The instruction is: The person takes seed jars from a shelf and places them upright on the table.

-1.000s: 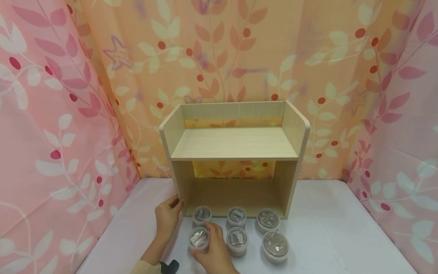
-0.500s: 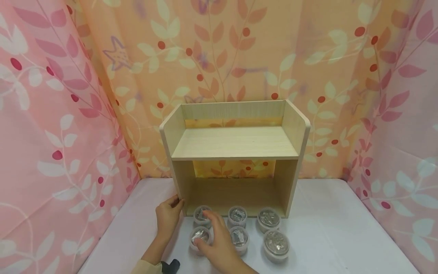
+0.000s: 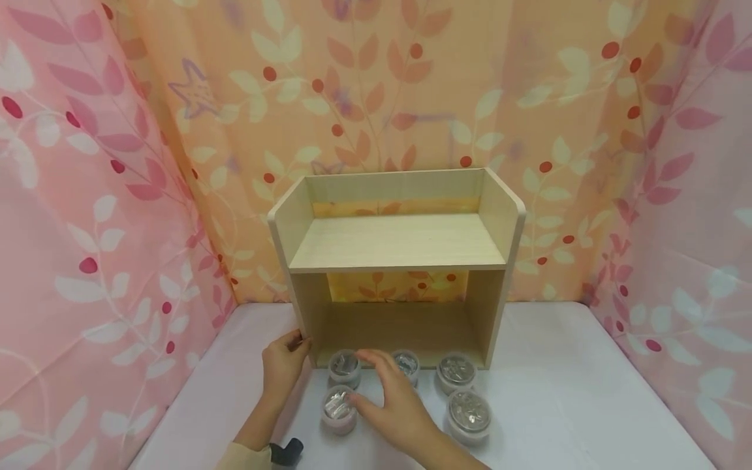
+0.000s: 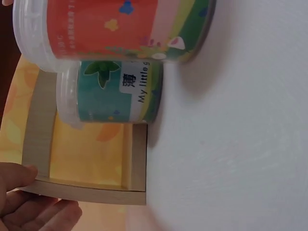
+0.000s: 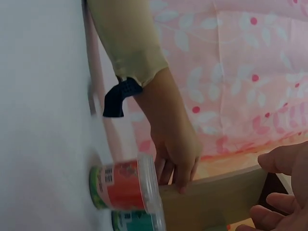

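My left hand (image 3: 283, 365) holds the front edge of the left side panel of a pale wooden two-tier shelf (image 3: 399, 241); in the left wrist view its thumb and fingers lie on either side of the panel. My right hand (image 3: 399, 408) hovers over the lidded round jars with thumb and fingers spread, holding nothing. Nearest its thumb is the front-left jar (image 3: 339, 408), whose label shows red in the left wrist view. Behind it is a jar with a teal label (image 4: 106, 94). The right hand covers the front-middle jar in the head view.
Further jars stand before the shelf: one at the back middle (image 3: 407, 364) and two wider ones at right, back (image 3: 456, 372) and front (image 3: 469, 416). A white cloth covers the table (image 3: 564, 391). Floral curtains (image 3: 376, 85) surround it. A black strap piece (image 3: 286, 452) sits at the left cuff.
My right hand has drawn away from the front-left jar, rightward and slightly up, its fingers spreading wider. The left hand stays on the shelf panel. The head view has shifted slightly.
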### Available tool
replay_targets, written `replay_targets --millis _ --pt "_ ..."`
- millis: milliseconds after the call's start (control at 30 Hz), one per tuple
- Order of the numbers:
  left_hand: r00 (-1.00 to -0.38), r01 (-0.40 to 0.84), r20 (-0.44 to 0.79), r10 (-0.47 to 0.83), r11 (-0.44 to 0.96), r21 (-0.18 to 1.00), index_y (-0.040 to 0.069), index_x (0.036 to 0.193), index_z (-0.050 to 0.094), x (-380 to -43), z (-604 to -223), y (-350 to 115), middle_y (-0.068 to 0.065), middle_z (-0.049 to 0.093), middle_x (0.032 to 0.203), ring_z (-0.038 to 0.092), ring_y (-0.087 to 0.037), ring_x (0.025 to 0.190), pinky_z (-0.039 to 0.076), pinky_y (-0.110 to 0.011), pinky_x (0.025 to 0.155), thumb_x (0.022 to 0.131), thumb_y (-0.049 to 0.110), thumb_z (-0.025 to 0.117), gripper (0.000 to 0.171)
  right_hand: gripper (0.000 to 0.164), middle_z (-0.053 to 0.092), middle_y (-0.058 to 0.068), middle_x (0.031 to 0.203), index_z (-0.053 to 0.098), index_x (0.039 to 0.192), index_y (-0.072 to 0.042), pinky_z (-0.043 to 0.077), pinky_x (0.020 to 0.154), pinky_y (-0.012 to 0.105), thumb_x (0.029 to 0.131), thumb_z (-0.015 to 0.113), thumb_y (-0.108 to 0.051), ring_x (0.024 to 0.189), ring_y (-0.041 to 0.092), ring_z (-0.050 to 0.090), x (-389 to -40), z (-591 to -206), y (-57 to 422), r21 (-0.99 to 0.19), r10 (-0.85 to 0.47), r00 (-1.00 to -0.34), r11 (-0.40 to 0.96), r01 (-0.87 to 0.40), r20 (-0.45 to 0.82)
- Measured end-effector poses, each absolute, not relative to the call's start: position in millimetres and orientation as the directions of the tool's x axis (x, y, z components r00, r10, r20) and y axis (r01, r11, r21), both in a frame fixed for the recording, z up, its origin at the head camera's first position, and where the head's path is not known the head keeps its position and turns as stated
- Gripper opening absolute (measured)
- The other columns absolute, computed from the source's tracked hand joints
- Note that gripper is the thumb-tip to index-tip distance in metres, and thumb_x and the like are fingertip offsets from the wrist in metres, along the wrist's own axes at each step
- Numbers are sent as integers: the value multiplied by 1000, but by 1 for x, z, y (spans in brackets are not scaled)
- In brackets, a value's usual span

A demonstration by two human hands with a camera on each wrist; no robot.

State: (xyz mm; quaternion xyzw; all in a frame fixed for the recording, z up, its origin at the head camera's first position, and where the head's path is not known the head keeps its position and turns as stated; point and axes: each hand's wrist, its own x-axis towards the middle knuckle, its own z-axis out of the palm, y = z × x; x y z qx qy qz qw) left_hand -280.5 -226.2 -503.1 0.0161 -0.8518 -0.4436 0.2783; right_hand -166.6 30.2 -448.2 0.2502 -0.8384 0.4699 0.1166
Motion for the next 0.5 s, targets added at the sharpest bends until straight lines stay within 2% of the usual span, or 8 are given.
replay_targets --millis 100,300,500 --pt "-845 232 466 -263 604 763 4 112 78 -278 -497 -229 -14 79 103 77 -28 90 62 -26 73 88 13 81 26 67 50 -9 150 48 149 -22 47 112 50 89 80 -25 137 21 52 -168 -446 39 -704 -311 -836 453 -548 451" --pt "-843 257 476 -252 588 767 1 120 75 -257 -494 -237 -14 78 109 77 -28 94 56 -9 74 88 10 81 34 68 49 -14 149 48 149 -28 46 112 49 89 80 -22 139 19 50 -164 -450 54 -695 -326 -824 444 -566 463" --pt "-863 257 456 -218 588 767 1 122 73 -230 -494 -240 -11 77 113 77 -25 96 58 -12 76 88 6 80 34 71 44 -18 152 44 149 -35 47 111 51 89 80 -19 141 19 49 -158 -455 72 -688 -352 -825 457 -564 442"
